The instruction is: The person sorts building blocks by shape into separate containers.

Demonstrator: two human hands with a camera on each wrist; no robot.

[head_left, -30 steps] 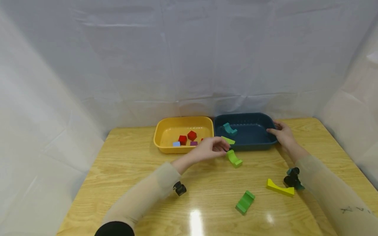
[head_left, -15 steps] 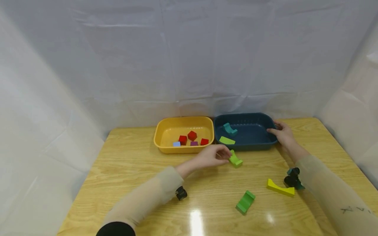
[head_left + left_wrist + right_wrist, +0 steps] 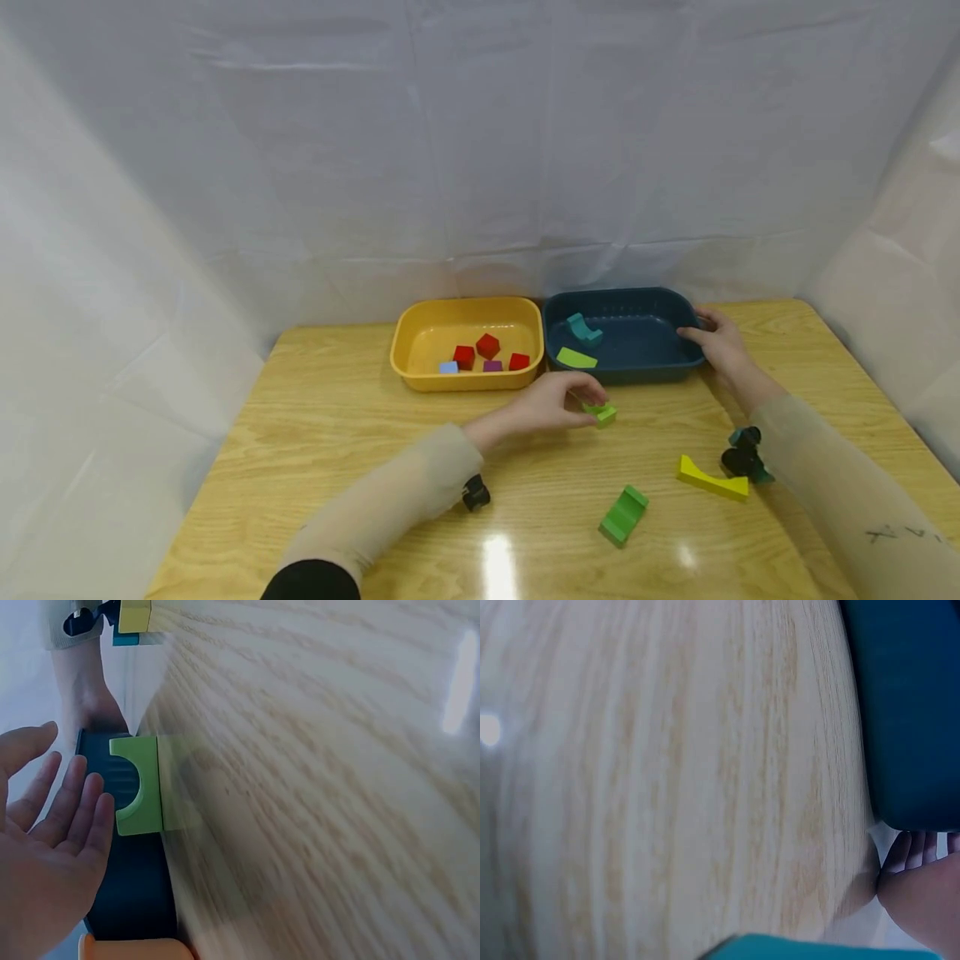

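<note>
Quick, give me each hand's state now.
Left hand: open, fingers at the green block.
Right hand: holds the blue bin rim.

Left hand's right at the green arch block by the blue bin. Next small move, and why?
Probably close the fingers on the green arch block: the left hand reaches it with straight fingers, no grip yet. The right hand steadies the blue bin.

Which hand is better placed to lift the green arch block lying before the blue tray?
Left. The left hand already touches the green arch block; the right hand rests on the blue tray.
</note>
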